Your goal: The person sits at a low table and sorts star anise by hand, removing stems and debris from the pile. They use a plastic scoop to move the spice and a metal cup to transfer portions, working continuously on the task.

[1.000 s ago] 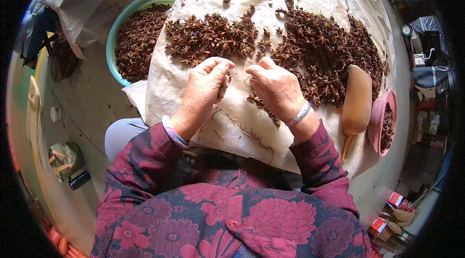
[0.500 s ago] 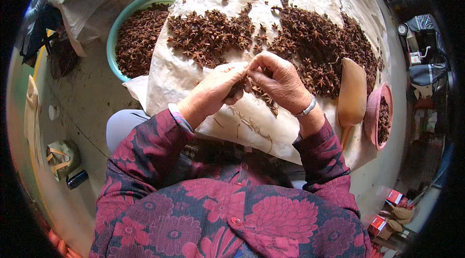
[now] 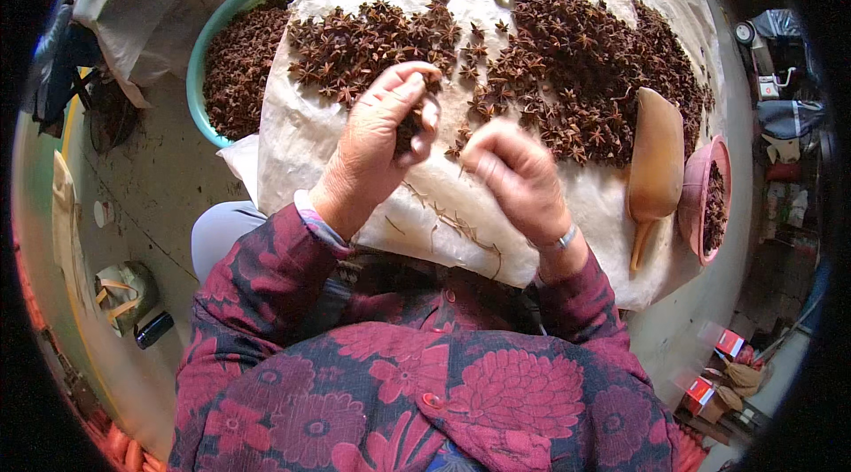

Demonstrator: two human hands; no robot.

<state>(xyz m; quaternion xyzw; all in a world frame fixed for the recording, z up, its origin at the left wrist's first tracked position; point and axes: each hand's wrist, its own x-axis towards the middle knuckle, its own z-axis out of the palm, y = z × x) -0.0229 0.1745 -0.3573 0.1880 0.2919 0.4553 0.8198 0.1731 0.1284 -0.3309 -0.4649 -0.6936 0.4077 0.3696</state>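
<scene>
My left hand [image 3: 372,135] is curled over the cloth with dark star anise [image 3: 409,126] cupped in its fingers, and thumb and forefinger pinch together at the top. To the right and lower, my right hand [image 3: 519,179] is blurred by motion. Its fingers are bent in a pinch; whatever they hold is too small to make out. Beyond the hands lie a left pile of star anise [image 3: 355,51] and a larger right pile of star anise [image 3: 576,60]. Thin dry stems [image 3: 454,222] are scattered on the white cloth [image 3: 346,179] near its front edge.
A tan scoop [image 3: 656,153] lies at the cloth's right side, beside a pink bowl [image 3: 693,206] holding some star anise. Past the left edge stands a green basin [image 3: 196,82] full of star anise. A bag [image 3: 127,295] and a dark cylinder [image 3: 154,330] are on the floor.
My hands, which met at the fingertips, have parted. The left has risen and shifted left with the star anise; the right has moved lower, toward the stems.
</scene>
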